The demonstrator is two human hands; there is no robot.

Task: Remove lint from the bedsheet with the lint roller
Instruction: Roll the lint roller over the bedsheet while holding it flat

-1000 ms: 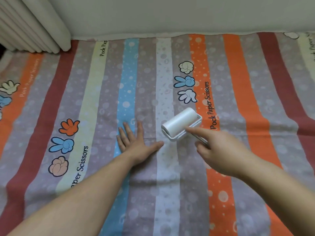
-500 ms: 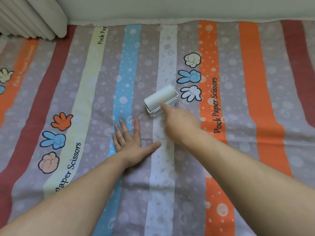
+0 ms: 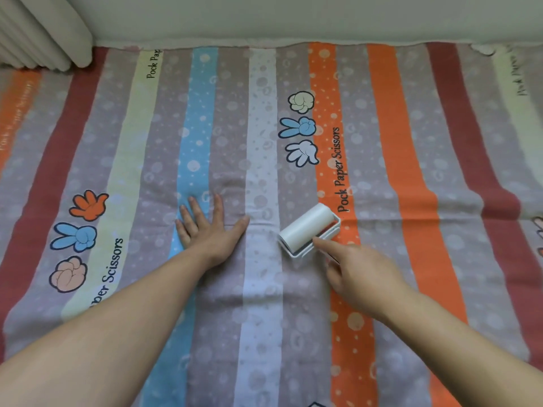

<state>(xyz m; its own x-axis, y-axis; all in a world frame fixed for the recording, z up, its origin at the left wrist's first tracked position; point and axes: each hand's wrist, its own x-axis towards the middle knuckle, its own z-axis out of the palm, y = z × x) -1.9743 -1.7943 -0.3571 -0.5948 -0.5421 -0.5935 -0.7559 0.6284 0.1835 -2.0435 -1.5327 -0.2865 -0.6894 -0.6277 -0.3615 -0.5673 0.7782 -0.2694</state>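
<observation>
- left grip (image 3: 210, 232): open flat, fingers spread, palm down on bedsheet (image 3: 261, 318).
- right grip (image 3: 363, 274): curled round the handle of the lint roller (image 3: 307, 229), index finger straight along its frame.
- lint roller: drum on bedsheet at the orange stripe's edge, apart from left grip.

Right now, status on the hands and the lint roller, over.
Left hand flat on bedsheet, fingers spread. Right hand grips lint roller handle, forefinger on frame. Roller down on sheet; only a fold crease nearby.

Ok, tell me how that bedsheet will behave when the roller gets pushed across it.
Probably floppy: the bedsheet shows creases near the lint roller. It would likely bunch when pushed, which may be why the left hand presses it flat.
</observation>
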